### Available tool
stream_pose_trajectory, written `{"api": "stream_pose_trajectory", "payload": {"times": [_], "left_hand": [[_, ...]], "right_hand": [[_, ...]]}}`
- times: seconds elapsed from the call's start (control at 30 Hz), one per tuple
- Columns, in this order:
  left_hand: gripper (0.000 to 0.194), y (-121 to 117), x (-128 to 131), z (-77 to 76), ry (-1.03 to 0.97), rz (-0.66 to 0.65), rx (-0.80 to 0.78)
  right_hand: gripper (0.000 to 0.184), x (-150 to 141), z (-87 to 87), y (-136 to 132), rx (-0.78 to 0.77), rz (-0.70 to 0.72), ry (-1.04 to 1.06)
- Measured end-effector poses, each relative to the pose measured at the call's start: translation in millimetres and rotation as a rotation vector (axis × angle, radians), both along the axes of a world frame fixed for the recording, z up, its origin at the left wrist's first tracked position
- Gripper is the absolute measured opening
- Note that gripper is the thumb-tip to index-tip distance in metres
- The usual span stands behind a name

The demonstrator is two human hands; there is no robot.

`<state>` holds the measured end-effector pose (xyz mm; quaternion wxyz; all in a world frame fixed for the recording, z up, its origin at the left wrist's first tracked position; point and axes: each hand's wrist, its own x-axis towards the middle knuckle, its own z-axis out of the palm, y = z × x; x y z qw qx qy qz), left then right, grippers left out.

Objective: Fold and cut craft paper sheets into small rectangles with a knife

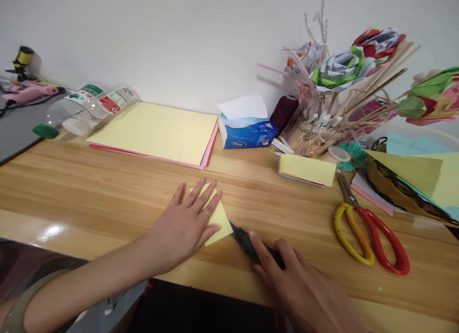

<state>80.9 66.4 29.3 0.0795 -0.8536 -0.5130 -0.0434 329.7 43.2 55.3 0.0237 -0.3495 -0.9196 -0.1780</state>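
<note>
The left hand [186, 230], fingers spread, is resting across yellow paper [223, 223] on the bench [107, 189]; the right hand [299, 280] is gripping a knife [247, 242] at the paper's edge.

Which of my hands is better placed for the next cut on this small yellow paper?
Probably your right hand: it holds the knife, blade by the paper, while your left hand lies spread over that paper.
</note>
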Motion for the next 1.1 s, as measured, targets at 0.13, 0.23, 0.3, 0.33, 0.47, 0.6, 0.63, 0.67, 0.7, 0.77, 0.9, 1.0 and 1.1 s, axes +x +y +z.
{"api": "stream_pose_trajectory", "payload": {"times": [0.13,0.23,0.3,0.33,0.47,0.6,0.63,0.67,0.7,0.77,0.9,1.0,1.1], "left_hand": [[0.058,-0.1,0.1,1.4,0.003,-0.015,-0.002],[0.057,-0.3,0.1,3.1,-0.004,-0.007,-0.01],[0.056,-0.5,0.0,3.6,-0.005,-0.003,-0.018],[0.055,-0.6,0.0,3.6,-0.006,-0.002,-0.021],[0.058,-0.7,-0.1,1.9,-0.024,-0.008,-0.005],[0.064,-0.3,0.6,0.5,-0.054,-0.001,0.001],[0.065,-0.2,0.9,0.4,-0.055,0.004,-0.006],[0.066,-0.1,1.2,0.3,-0.053,0.006,-0.012],[0.066,-0.1,1.3,0.3,-0.049,0.005,-0.015],[0.065,0.0,1.5,0.4,-0.045,0.0,-0.008],[0.064,-0.2,1.2,1.8,-0.049,-0.015,-0.007],[0.064,-0.3,1.0,3.3,-0.061,-0.019,-0.019],[0.064,-0.1,0.9,3.4,-0.069,-0.016,-0.02]], "right_hand": [[0.042,-1.1,-1.1,2.4,0.016,0.001,0.0],[0.042,-3.6,-1.6,4.7,-0.002,0.002,0.002],[0.042,-5.2,-2.8,6.6,0.003,0.002,0.005],[0.042,-5.9,-3.8,7.5,0.011,0.001,0.007],[0.041,-7.6,-6.8,11.0,0.036,-0.008,0.011],[0.041,-11.7,-1.7,12.7,-0.006,-0.031,-0.024],[0.041,-13.1,0.6,12.9,-0.021,-0.043,-0.039],[0.04,-14.5,2.8,13.2,-0.036,-0.054,-0.053],[0.04,-15.6,4.9,13.5,-0.046,-0.061,-0.064],[0.039,-17.2,7.7,14.6,-0.049,-0.063,-0.073],[0.038,-17.8,7.5,18.2,-0.022,-0.048,-0.071],[0.039,-18.1,6.0,20.6,-0.001,-0.031,-0.039],[0.038,-19.3,5.9,22.1,0.003,-0.042,-0.043]]}}
